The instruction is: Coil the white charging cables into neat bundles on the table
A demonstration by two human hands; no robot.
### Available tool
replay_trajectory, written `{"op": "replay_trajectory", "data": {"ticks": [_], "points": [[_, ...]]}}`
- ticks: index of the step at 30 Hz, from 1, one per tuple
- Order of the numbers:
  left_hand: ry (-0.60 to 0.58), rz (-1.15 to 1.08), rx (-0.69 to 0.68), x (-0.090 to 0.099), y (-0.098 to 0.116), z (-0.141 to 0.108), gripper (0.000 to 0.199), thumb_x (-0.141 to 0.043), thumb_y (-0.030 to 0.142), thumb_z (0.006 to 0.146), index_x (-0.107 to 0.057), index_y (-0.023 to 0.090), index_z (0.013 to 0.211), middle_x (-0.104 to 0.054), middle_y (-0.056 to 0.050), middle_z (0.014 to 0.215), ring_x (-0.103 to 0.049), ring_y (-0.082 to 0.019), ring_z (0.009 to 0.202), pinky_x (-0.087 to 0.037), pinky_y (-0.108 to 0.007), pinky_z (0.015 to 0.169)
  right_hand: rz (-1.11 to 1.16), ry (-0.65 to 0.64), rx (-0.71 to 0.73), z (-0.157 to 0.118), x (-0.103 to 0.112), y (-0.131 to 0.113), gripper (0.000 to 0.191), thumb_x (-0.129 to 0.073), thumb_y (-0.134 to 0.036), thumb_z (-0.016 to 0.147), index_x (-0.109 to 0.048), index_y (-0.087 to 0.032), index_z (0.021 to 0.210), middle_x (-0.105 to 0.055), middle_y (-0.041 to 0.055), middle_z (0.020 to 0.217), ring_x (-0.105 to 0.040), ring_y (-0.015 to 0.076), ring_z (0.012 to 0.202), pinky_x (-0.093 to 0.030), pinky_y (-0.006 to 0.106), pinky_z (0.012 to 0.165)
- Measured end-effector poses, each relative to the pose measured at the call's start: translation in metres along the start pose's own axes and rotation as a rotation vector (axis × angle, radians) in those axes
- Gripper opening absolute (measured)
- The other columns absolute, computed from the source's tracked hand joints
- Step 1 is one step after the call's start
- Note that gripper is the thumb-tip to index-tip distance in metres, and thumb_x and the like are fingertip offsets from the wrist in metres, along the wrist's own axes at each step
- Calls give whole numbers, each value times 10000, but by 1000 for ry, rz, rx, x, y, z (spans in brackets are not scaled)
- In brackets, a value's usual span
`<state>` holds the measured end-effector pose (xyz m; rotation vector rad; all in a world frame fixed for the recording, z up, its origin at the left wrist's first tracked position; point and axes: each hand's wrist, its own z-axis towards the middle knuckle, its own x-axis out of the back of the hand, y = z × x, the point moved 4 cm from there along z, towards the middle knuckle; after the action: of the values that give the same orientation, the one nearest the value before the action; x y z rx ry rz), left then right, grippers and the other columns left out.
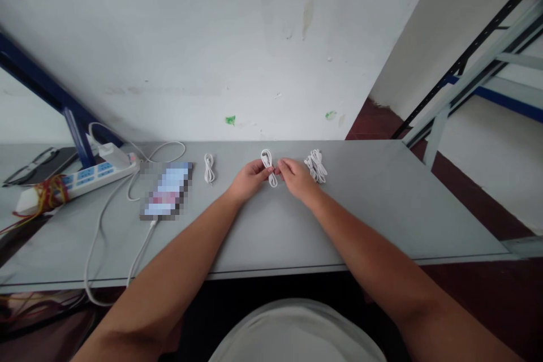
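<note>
A coiled white cable [266,156] stands out between my hands, its loops gathered at the middle. My left hand [250,179] has its thumb and fingers closed around that middle. Close against the cable's right side, my right hand [294,176] is pinched shut; whatever its fingertips hold is too small to make out. Just behind and right of this hand lie more coiled white cables [317,165], partly covered by it. Off to the left, apart from both hands, another coiled white cable [209,168] lies on the grey table [271,237].
On the left, a phone [167,191] with a blurred screen has a white charging cord [146,240] running over the table edge. Beyond it sit a power strip [87,175] wound with coloured wires and glasses [31,167] on a dark flat object. A white wall [237,56] borders the back.
</note>
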<state>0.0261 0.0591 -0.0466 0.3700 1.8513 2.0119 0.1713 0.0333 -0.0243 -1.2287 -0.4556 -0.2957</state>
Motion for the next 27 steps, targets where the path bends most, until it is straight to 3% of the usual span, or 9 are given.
{"op": "replay_trajectory", "data": {"ticks": [4,8,15,23,27], "points": [[10,-17,4,1,-2,0,322,-721,419,763,-668,131,897,-670,-38,827,-596,-143,776,-454,-279,776,-34,20,57,-5,-1,-8,264,-408,-383,940,-477,-210,753,-508,-21,659,-463,138,620,-316,266,595],[2,-160,37,-3,-2,-1,328,-738,410,753,-679,120,895,-670,-40,800,-594,-134,751,-458,-277,754,21,27,118,-6,4,-15,132,-464,-342,913,-507,-217,924,-506,-39,678,-453,129,595,-333,254,582],[40,-311,114,-4,-3,-4,286,-770,365,733,-694,114,846,-661,-28,759,-564,-93,665,-443,-234,670,82,40,166,-1,9,-15,172,-462,-314,915,-571,-189,869,-601,15,802,-531,142,733,-399,266,680],[-11,-343,111,-6,-5,-3,299,-754,366,755,-710,113,908,-691,-64,806,-601,-119,714,-457,-250,701,55,8,113,-3,6,-12,136,-548,-333,874,-587,-209,913,-497,-33,660,-433,124,579,-346,258,562],[-28,-331,109,-6,-6,-3,296,-746,367,763,-708,120,922,-692,-63,829,-598,-115,714,-461,-248,701,-9,15,184,-3,12,-16,121,-559,-321,875,-587,-204,859,-536,-11,719,-459,130,630,-360,265,611]]}}
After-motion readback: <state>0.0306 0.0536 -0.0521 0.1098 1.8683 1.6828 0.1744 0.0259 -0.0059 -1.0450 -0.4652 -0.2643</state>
